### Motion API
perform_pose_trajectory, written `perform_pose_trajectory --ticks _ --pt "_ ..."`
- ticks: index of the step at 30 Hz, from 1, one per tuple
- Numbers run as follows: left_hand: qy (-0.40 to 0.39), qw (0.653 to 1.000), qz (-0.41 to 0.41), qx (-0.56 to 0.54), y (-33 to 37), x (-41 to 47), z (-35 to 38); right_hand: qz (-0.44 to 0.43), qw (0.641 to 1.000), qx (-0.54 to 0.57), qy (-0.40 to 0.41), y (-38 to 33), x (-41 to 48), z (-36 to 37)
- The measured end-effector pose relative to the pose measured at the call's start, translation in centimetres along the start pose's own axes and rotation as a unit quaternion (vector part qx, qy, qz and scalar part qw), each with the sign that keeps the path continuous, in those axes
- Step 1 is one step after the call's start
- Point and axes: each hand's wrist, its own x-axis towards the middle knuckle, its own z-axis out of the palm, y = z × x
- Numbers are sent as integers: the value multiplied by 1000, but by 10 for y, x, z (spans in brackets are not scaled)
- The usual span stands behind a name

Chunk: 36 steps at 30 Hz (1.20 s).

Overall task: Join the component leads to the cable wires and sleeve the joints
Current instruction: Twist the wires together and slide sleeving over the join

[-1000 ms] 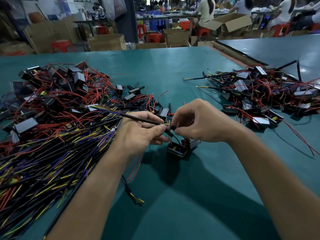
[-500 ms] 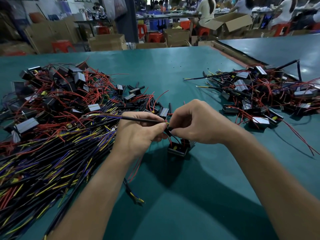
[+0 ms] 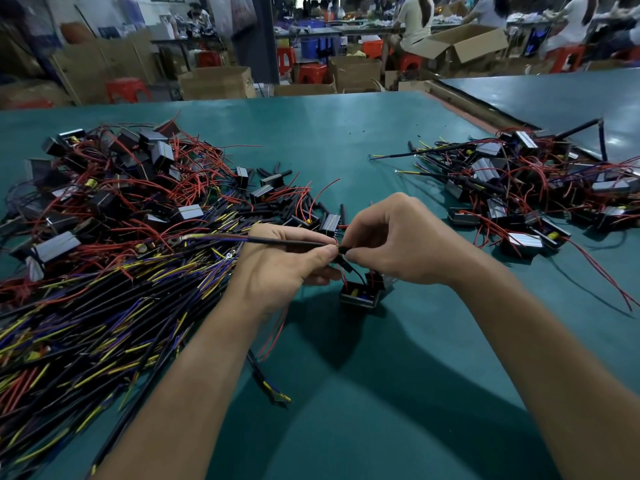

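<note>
Left hand (image 3: 277,268): fingers curled, thumb and forefinger pinching the black cable (image 3: 287,240) close to its right end.
Right hand (image 3: 394,244): fingers curled, fingertips nipping the very tip of that cable, touching the left thumb; sleeve or bare jacket under the pads, cannot tell.
Cable: raised off the table, running level and leftward from the pinch, ending over the heap in purple and yellow wires and a ring terminal (image 3: 175,241).
Component (image 3: 358,296): small black open-topped box just below the pinch, resting on the table, joined up to the grip by thin red and black leads (image 3: 347,268).
Table (image 3: 346,140): green top, under everything.
Cable heap (image 3: 104,306): left of the grip and under the left forearm, black jackets with yellow and purple ends.
Box heap (image 3: 121,188): beyond and left of the grip, dark boxes tangled in red wire.
Loose sleeves (image 3: 277,206): short black tubes just beyond the left hand.
Right heap (image 3: 536,202): well apart to the right of the grip, boxes with red wires and black cables among them.
Stray cable (image 3: 263,379): nearer than the grip, beside the left forearm, yellow ends splayed.
</note>
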Motion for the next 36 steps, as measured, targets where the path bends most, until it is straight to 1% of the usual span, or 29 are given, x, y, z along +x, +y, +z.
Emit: perform_pose_trajectory --ticks 3,8,17,22,27,31,36 --pt "-7 1000 -9 -9 1 0 1 7 1000 -28 5 0 0 -1" --pt "15 1000 3 2 -1 0 1 -8 1000 30 -5 0 1 2" --pt "36 999 21 16 -2 0 -1 -19 995 95 11 -1 2 7" --pt "28 999 13 25 -4 -1 4 8 998 64 -25 3 4 2" --pt "40 999 7 27 -6 2 1 1 997 76 -12 2 4 7" --pt "31 999 4 33 -9 2 3 9 998 47 -47 5 3 4" --pt "52 998 23 28 -7 3 2 -3 997 82 -11 3 3 4"
